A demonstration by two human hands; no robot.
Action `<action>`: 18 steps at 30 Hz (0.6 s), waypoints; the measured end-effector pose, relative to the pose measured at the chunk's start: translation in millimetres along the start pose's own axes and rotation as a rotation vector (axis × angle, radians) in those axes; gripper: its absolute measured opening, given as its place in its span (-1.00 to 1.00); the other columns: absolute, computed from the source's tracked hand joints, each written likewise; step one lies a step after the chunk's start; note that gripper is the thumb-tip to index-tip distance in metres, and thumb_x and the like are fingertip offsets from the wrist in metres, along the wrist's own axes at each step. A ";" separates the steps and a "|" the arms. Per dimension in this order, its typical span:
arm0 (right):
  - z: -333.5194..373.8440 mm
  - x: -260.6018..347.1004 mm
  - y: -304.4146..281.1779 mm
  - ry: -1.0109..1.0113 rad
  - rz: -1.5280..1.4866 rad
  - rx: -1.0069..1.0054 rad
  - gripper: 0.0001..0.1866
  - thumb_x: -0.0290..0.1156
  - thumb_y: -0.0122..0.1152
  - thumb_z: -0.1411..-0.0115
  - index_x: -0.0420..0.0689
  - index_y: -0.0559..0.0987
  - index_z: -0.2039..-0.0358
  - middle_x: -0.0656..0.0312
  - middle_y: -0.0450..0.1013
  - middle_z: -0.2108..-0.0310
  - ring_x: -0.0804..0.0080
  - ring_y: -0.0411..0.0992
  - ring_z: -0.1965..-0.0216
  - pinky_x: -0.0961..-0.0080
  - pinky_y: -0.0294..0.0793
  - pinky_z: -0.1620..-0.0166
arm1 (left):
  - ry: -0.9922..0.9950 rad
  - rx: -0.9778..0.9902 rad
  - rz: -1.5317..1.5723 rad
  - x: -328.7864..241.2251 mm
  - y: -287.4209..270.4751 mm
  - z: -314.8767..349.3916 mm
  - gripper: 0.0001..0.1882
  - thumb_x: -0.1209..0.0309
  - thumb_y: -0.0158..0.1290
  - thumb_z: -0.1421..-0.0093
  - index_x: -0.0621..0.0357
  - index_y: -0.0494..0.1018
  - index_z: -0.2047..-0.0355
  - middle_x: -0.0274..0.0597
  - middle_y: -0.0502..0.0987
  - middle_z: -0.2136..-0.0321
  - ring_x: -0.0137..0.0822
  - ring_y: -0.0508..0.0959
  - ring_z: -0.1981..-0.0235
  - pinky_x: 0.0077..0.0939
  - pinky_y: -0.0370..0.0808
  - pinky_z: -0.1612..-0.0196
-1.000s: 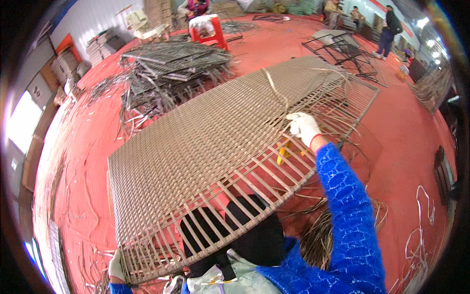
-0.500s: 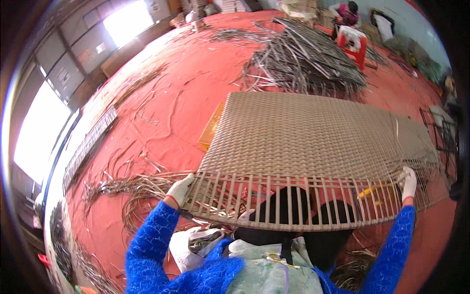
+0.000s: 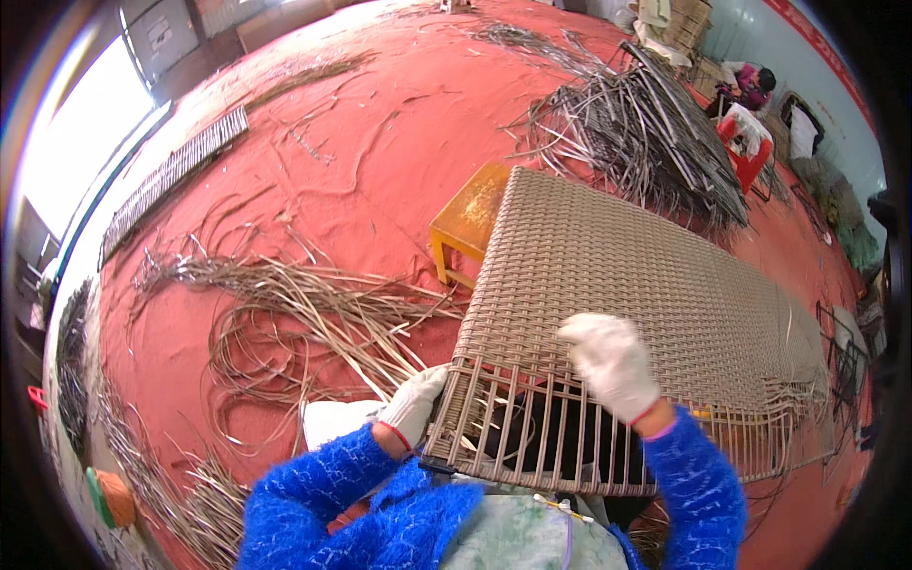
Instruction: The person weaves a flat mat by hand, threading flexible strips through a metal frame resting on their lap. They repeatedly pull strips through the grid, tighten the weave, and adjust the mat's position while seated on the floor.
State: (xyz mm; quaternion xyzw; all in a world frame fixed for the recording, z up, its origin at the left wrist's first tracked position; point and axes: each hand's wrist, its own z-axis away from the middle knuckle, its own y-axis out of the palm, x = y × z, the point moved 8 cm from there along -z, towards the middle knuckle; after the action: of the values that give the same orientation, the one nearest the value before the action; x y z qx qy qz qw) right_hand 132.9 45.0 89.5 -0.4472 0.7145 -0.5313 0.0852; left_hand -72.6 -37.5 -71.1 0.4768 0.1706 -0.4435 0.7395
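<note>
A tan woven rattan panel lies tilted across my lap, densely woven at the far part, with bare ribs along its near edge. My left hand, in a white glove, is closed on the panel's near left edge. Over the near part of the weave, close to the ribs, is my right hand, gloved too. Motion blurs its fingers, so I cannot make out whether they hold anything. Blue fuzzy sleeves cover both forearms.
A yellow stool stands behind the panel's left edge. Loose rattan strips spread over the red floor at left. Dark strips are heaped farther back. A person sits at the far right near a red chair.
My right hand has let go of the panel's right end and moved left over the weave. The left hand still grips the left edge. My view has turned, showing more of the stool.
</note>
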 end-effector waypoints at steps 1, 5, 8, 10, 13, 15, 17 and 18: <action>-12.7 22.6 23.7 -0.017 -0.123 0.068 -0.73 -0.51 0.25 0.01 -0.03 0.59 0.22 0.22 0.53 0.17 0.24 0.47 0.07 0.31 0.38 -0.05 | 0.031 -0.016 -0.013 0.4 -6.9 -2.9 -0.63 0.24 -0.14 -0.40 0.23 0.41 -0.05 -0.25 0.58 0.19 -0.45 0.57 0.25 -0.55 0.55 0.19; -31.5 72.2 71.7 -0.042 -0.094 0.208 -0.65 -0.33 0.33 0.03 -0.04 0.57 0.18 0.22 0.50 0.13 0.21 0.44 0.06 0.28 0.36 0.00 | 0.210 -0.049 -0.225 -3.7 -30.5 -15.7 -0.66 0.38 -0.06 -0.37 0.29 0.38 -0.08 -0.29 0.57 0.17 -0.56 0.52 0.24 -0.66 0.49 0.18; -34.1 70.4 83.1 0.001 -0.024 0.319 -0.62 -0.29 0.34 0.05 -0.06 0.57 0.17 0.22 0.48 0.11 0.20 0.42 0.05 0.29 0.35 -0.01 | 0.320 -0.049 -0.358 -7.1 -36.5 -18.8 -0.68 0.53 -0.02 -0.30 0.31 0.40 -0.07 -0.27 0.58 0.18 -0.52 0.53 0.23 -0.62 0.49 0.14; -35.7 68.8 88.3 0.009 0.006 0.348 -0.61 -0.29 0.35 0.06 -0.06 0.57 0.17 0.22 0.47 0.13 0.20 0.42 0.07 0.29 0.35 0.00 | 0.340 -0.089 -0.495 -7.4 -38.3 -21.6 -0.68 0.57 0.00 -0.28 0.30 0.41 -0.05 -0.27 0.58 0.19 -0.50 0.53 0.22 -0.61 0.49 0.12; -36.8 66.0 99.7 0.028 0.077 0.405 -0.60 -0.34 0.35 0.09 -0.05 0.56 0.17 0.24 0.46 0.18 0.22 0.42 0.12 0.28 0.36 0.04 | 0.503 -0.101 -0.615 -17.3 -34.8 -17.6 -0.70 0.60 0.04 -0.22 0.29 0.47 0.02 -0.21 0.60 0.22 -0.47 0.55 0.22 -0.58 0.50 0.13; -37.6 73.0 99.4 -0.034 0.105 0.327 -0.60 -0.35 0.33 0.09 -0.04 0.55 0.16 0.26 0.44 0.17 0.22 0.41 0.11 0.27 0.35 0.03 | 0.578 -0.119 -0.746 -21.0 -33.5 -15.9 -0.70 0.61 0.07 -0.17 0.27 0.49 0.05 -0.11 0.61 0.26 -0.40 0.59 0.24 -0.53 0.52 0.16; -33.3 69.7 105.5 0.031 0.154 0.360 -0.61 -0.37 0.31 0.07 -0.02 0.53 0.15 0.29 0.42 0.15 0.23 0.39 0.08 0.26 0.34 0.03 | 0.620 -0.148 -0.781 -20.9 -35.1 -16.9 -0.70 0.61 0.08 -0.17 0.26 0.48 0.06 -0.09 0.61 0.27 -0.38 0.59 0.25 -0.51 0.52 0.16; -33.7 73.7 104.2 -0.008 0.150 0.309 -0.62 -0.38 0.31 0.07 -0.02 0.53 0.16 0.29 0.42 0.15 0.23 0.38 0.08 0.26 0.34 0.03 | 0.586 -0.150 -0.757 -16.4 -37.2 -19.6 -0.70 0.61 0.07 -0.17 0.26 0.49 0.06 -0.08 0.60 0.28 -0.37 0.59 0.25 -0.51 0.52 0.17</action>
State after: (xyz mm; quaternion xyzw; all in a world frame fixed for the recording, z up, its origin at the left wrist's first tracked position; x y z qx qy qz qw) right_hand 12.5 18.0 42.7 -0.3763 0.6553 -0.6252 0.1950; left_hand -108.8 -18.3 -90.2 0.4315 0.5647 -0.5148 0.4794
